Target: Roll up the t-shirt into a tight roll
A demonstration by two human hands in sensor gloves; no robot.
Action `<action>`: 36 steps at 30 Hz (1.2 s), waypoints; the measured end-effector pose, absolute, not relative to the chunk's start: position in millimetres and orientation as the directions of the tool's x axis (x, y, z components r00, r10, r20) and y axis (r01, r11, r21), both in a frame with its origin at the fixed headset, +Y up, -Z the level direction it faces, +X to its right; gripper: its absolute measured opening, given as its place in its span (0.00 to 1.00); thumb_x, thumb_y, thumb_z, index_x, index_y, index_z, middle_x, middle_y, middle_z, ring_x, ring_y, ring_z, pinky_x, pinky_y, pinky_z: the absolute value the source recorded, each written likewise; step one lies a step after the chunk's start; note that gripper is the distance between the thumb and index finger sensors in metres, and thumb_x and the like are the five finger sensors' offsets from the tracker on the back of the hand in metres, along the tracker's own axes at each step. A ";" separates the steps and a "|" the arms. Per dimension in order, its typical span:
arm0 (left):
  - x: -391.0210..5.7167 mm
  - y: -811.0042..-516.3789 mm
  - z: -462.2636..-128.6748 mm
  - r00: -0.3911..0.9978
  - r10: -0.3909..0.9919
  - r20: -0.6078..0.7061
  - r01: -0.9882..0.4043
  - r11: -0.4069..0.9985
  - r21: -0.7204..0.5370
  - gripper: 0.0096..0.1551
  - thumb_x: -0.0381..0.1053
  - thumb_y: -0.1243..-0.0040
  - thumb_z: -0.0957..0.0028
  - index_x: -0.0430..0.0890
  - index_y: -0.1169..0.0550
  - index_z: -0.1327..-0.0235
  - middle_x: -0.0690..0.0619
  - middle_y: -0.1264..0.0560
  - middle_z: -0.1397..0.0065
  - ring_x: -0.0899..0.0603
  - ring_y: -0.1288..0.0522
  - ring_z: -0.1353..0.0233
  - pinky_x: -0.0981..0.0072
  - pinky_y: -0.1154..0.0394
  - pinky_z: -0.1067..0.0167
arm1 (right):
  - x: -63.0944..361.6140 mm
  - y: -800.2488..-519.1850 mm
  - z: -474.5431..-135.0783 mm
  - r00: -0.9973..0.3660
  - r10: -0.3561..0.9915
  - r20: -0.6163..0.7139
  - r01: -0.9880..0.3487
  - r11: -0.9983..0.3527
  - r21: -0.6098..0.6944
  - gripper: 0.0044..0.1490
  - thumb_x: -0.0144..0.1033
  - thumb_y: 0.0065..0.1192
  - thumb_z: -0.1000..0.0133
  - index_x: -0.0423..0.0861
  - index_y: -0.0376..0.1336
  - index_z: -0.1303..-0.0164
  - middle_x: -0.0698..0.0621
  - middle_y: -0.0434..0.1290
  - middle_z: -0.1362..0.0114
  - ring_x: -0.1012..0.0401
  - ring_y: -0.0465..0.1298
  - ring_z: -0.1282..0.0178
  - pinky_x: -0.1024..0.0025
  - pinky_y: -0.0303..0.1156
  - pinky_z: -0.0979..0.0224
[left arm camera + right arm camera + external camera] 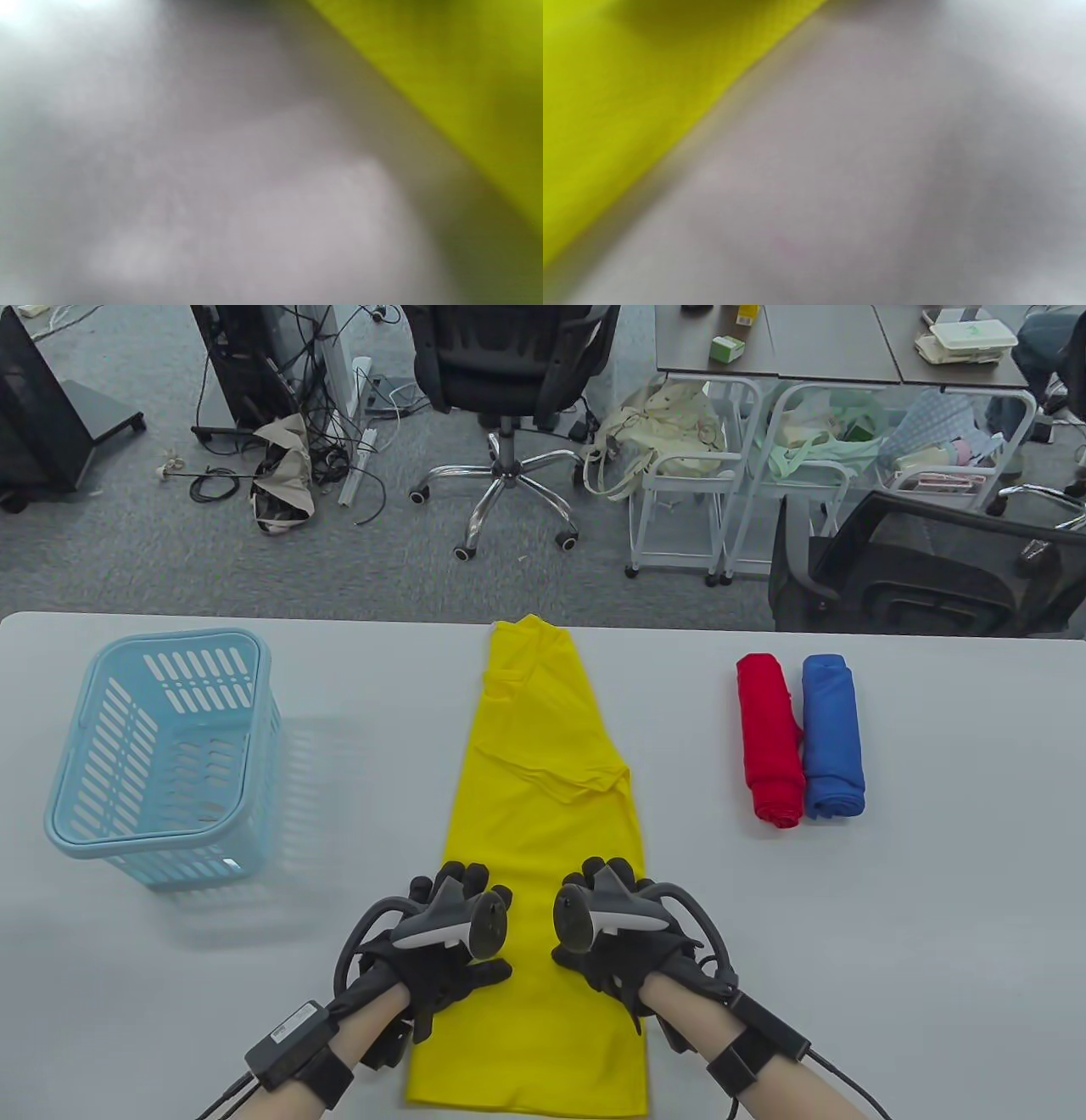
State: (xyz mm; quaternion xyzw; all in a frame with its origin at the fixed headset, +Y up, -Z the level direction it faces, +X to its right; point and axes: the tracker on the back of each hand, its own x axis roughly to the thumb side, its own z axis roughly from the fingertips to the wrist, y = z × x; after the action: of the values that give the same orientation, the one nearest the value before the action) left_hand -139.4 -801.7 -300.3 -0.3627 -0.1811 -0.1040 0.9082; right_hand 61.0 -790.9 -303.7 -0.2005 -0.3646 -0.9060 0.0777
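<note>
A yellow t-shirt [543, 780] lies flat on the grey table [933, 916], folded into a long strip that runs from the far edge to the near edge. My left hand [450, 937] rests flat on the strip's left edge near its near end. My right hand [615, 937] rests flat on its right edge at the same height. Both hands lie palm down with the fingers spread forward, and neither grips the cloth. The left wrist view shows blurred yellow cloth [458, 76] beside table; the right wrist view shows the same cloth [628, 97].
A light blue plastic basket [161, 755] stands on the table's left side. A rolled red shirt [770, 740] and a rolled blue shirt [833, 736] lie side by side on the right. Office chairs and carts stand beyond the far edge.
</note>
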 end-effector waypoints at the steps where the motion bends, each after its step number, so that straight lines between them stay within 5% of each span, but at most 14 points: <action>1: -139.6 -801.6 -308.6 0.919 -0.050 0.392 0.310 0.705 -0.638 0.49 0.76 0.85 0.59 0.60 0.82 0.36 0.50 0.87 0.25 0.36 0.83 0.22 0.38 0.74 0.26 | 62.7 -791.8 -311.7 -0.916 0.029 0.399 0.259 -0.718 0.647 0.52 0.62 0.16 0.39 0.42 0.07 0.29 0.37 0.08 0.27 0.37 0.13 0.26 0.36 0.24 0.26; 15: -132.9 -795.2 -373.5 0.928 -0.156 0.338 0.350 0.674 -0.651 0.48 0.77 0.82 0.63 0.66 0.82 0.40 0.55 0.86 0.25 0.41 0.81 0.20 0.40 0.73 0.24 | 67.1 -792.6 -379.2 -0.953 0.107 0.284 0.143 -0.668 0.730 0.53 0.63 0.24 0.40 0.48 0.07 0.32 0.44 0.05 0.29 0.44 0.09 0.28 0.41 0.17 0.27; 22: -134.7 -783.2 -305.2 0.885 -0.090 0.457 0.359 0.757 -0.546 0.48 0.75 0.81 0.58 0.62 0.74 0.28 0.50 0.78 0.18 0.37 0.74 0.17 0.38 0.67 0.22 | 67.6 -794.1 -379.4 -0.949 0.114 0.294 0.142 -0.678 0.722 0.54 0.62 0.24 0.40 0.47 0.07 0.31 0.44 0.06 0.29 0.43 0.09 0.28 0.40 0.17 0.27; 27: -149.8 -803.4 -274.0 0.875 -0.092 0.476 0.375 0.750 -0.545 0.49 0.76 0.88 0.62 0.60 0.83 0.36 0.50 0.85 0.24 0.37 0.80 0.20 0.37 0.70 0.23 | 70.9 -790.5 -382.9 -0.939 0.144 0.311 0.120 -0.712 0.692 0.54 0.62 0.30 0.39 0.49 0.11 0.27 0.45 0.09 0.25 0.45 0.11 0.24 0.42 0.19 0.25; 31: -148.3 -804.1 -274.6 0.873 -0.093 0.479 0.384 0.736 -0.557 0.49 0.76 0.87 0.62 0.60 0.83 0.36 0.50 0.86 0.25 0.37 0.81 0.21 0.37 0.72 0.24 | 60.2 -777.1 -362.1 -0.951 0.044 0.305 0.165 -0.764 0.624 0.53 0.59 0.35 0.37 0.47 0.19 0.20 0.41 0.17 0.20 0.40 0.20 0.20 0.39 0.29 0.22; 36: -149.6 -805.6 -275.0 0.877 -0.066 0.477 0.363 0.741 -0.565 0.49 0.76 0.87 0.62 0.60 0.83 0.36 0.50 0.87 0.25 0.37 0.82 0.22 0.37 0.73 0.25 | 52.5 -777.2 -295.9 -0.864 0.159 0.477 0.213 -0.744 0.633 0.55 0.63 0.35 0.38 0.47 0.19 0.19 0.40 0.19 0.18 0.39 0.22 0.18 0.38 0.32 0.22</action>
State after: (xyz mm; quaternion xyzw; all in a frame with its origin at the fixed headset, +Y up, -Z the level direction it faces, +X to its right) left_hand -149.6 -805.6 -275.0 -0.3399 -0.2183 -0.1182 0.9071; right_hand 52.5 -777.2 -295.9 -0.2602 -0.3574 -0.8968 0.0151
